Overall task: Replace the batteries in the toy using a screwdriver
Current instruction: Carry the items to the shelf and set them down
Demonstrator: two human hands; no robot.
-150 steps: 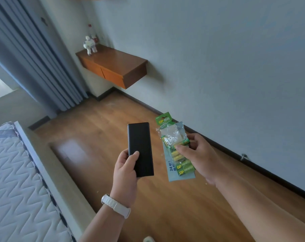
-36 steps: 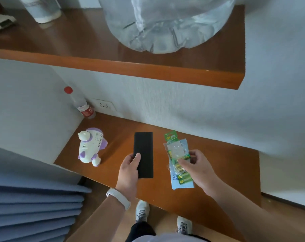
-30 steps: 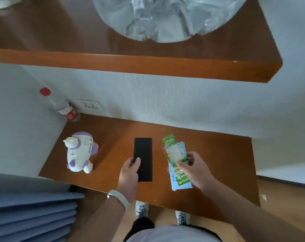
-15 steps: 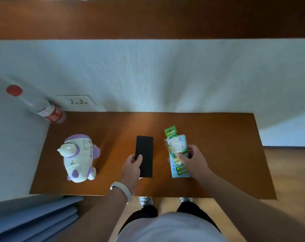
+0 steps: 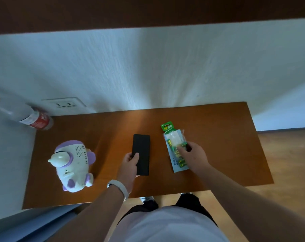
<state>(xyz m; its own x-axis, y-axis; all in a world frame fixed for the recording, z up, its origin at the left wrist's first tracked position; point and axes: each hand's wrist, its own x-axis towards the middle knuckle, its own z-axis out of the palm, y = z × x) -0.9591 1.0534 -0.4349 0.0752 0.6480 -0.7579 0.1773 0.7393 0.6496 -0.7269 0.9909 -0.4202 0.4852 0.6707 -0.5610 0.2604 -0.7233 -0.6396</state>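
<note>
A white and purple toy (image 5: 72, 165) stands at the left of the brown wall-mounted desk (image 5: 227, 154). My left hand (image 5: 130, 164) grips the near end of a flat black case (image 5: 141, 153), held low over the middle of the desk. My right hand (image 5: 194, 157) holds a green blister pack of batteries (image 5: 174, 145) on or just above the desk, to the right of the case. No screwdriver shows.
A plastic bottle (image 5: 25, 116) with a red cap and red label stands in the back left corner by a wall socket (image 5: 65, 103). A dark wooden shelf (image 5: 148, 11) overhangs above. Blue curtain folds (image 5: 25, 222) hang at lower left; wooden floor lies to the right.
I have walked up to the desk and the view has tilted down over it. Both hands have lowered the black case and the battery pack toward the desk top.
</note>
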